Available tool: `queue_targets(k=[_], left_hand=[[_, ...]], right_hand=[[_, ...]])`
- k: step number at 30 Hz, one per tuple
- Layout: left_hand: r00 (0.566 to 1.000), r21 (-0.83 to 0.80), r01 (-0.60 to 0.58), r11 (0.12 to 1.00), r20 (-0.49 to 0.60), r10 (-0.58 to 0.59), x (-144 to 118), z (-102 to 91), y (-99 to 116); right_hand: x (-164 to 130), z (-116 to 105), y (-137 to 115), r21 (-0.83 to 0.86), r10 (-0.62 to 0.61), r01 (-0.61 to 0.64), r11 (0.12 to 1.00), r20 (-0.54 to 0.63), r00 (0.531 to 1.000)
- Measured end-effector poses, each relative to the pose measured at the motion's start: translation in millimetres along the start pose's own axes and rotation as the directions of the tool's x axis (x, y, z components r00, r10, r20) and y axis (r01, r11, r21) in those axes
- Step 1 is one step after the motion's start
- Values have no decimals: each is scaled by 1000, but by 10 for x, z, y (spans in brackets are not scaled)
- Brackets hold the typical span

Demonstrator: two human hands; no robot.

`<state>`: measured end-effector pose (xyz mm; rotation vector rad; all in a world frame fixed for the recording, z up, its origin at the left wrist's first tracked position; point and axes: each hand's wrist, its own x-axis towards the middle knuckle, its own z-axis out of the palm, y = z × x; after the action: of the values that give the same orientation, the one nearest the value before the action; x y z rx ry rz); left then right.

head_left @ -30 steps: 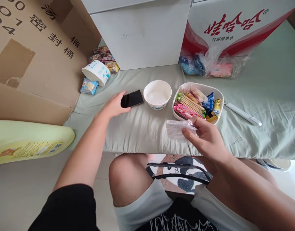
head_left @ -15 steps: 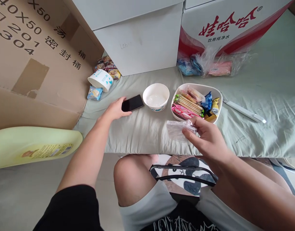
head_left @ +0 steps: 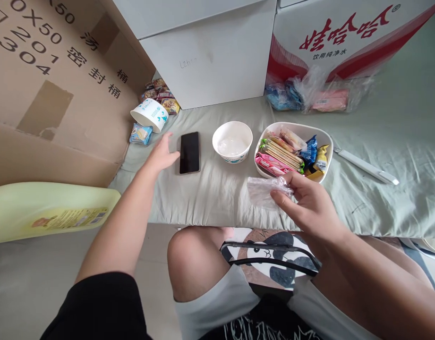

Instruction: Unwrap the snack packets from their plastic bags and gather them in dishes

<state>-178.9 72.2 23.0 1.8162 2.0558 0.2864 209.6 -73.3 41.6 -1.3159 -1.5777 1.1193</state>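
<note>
My left hand [head_left: 163,153] rests open on the pale green sheet, fingertips beside the left edge of a black phone [head_left: 189,152] that lies lengthwise and face up. My right hand [head_left: 305,200] pinches a crumpled clear plastic wrapper [head_left: 262,191] near the front edge of the bed. Just beyond it stands a white dish [head_left: 326,140] filled with several wrapped snacks [head_left: 279,156]. A white paper bowl [head_left: 232,140] sits between the phone and the dish.
A tipped paper cup [head_left: 149,113] and snack packets [head_left: 141,133] lie at the back left by a big cardboard box [head_left: 54,85]. White boxes [head_left: 210,61], a red-printed carton [head_left: 345,38] and bagged snacks [head_left: 309,94] line the back. A white knife-like tool [head_left: 366,166] lies right; a yellow bottle [head_left: 50,210] left.
The phone has turned from lying crosswise to lengthwise. My left hand has let go of it and opened beside it. My right hand keeps holding the wrapper.
</note>
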Motion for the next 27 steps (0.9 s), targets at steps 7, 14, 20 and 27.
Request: queue_targets(k=[7, 14, 20, 27], left_hand=[[993, -14, -41, 999, 107, 43, -165, 214, 108], [987, 128, -161, 979, 28, 159, -282, 277, 188], [985, 141, -166, 976, -24, 171, -407, 349, 160], [980, 187, -191, 964, -13, 197, -359, 355, 176]], right_hand=[[8, 6, -14, -34, 0, 0, 999, 20, 1000], [-15, 2, 1, -41, 2, -1, 999, 10, 1000], [-45, 11, 11, -52, 11, -9, 999, 25, 1000], [-29, 44, 37, -64, -14, 16, 998, 25, 1000]])
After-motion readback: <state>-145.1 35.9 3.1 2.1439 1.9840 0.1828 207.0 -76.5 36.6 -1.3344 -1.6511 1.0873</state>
